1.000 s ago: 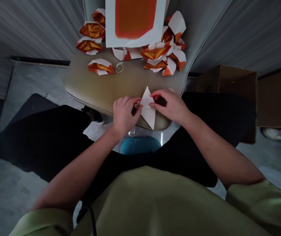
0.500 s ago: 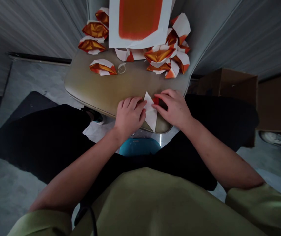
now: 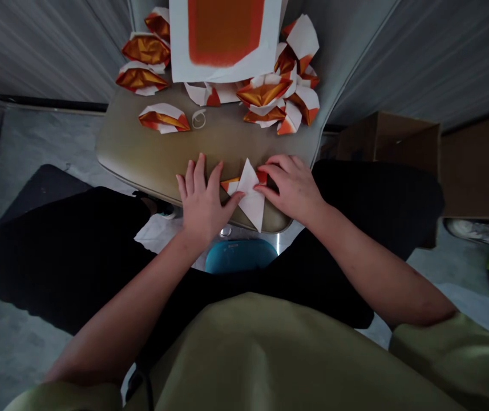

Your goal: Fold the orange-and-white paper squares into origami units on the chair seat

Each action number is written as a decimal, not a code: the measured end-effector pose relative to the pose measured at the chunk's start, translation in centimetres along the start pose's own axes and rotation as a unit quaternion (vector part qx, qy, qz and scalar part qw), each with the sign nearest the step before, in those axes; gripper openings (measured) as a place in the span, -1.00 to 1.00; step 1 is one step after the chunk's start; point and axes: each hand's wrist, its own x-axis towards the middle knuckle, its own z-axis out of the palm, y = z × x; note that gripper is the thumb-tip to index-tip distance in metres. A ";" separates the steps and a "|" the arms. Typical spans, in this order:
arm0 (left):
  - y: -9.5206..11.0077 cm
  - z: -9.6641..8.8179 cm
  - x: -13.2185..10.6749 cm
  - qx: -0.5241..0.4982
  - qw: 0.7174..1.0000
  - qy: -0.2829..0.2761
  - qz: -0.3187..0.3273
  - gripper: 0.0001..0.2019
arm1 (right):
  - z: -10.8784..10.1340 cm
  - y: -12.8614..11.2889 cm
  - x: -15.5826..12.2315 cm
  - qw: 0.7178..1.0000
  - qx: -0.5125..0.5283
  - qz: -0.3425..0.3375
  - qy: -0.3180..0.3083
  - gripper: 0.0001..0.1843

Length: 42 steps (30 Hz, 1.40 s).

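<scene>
Your left hand (image 3: 203, 205) is open with the fingers spread, its thumb at the left side of the folded paper (image 3: 251, 200). Your right hand (image 3: 293, 185) is curved, thumb and forefinger slightly apart at the paper's right side — whether they pinch it, I cannot tell. The paper lies near the front edge of the seat (image 3: 227, 140).

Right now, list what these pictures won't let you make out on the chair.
Head view: underside of the folded paper, turned toward the chair seat.
Head view: its right end, partly covered by the right hand.
Head view: far end of the printed sheet, cut off by the top edge.
Head view: far part of the white-and-orange piece, hidden by that sheet.
</scene>
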 end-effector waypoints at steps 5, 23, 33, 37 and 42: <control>-0.4 -0.1 -0.2 -0.017 0.997 0.010 0.070 -0.54 | -0.5 -0.2 -0.4 1.000 0.021 -0.018 0.006 -0.64; -0.2 -3.9 1.5 -0.169 0.953 0.130 0.217 -0.89 | -2.4 -1.6 -0.8 0.955 0.283 -0.001 0.090 -0.87; 2.1 -3.5 -0.6 -0.322 0.926 0.122 0.157 -0.65 | -2.9 -1.8 -0.9 0.961 0.176 0.036 0.210 -0.77; 1.8 -3.6 -0.4 -0.255 0.943 0.080 0.196 -0.78 | -3.1 -2.0 -0.6 0.972 0.190 0.023 0.134 -0.74; 1.6 -3.5 0.1 -0.297 0.941 0.049 0.153 -0.76 | -3.3 -2.3 -0.5 0.969 0.239 -0.015 0.064 -0.76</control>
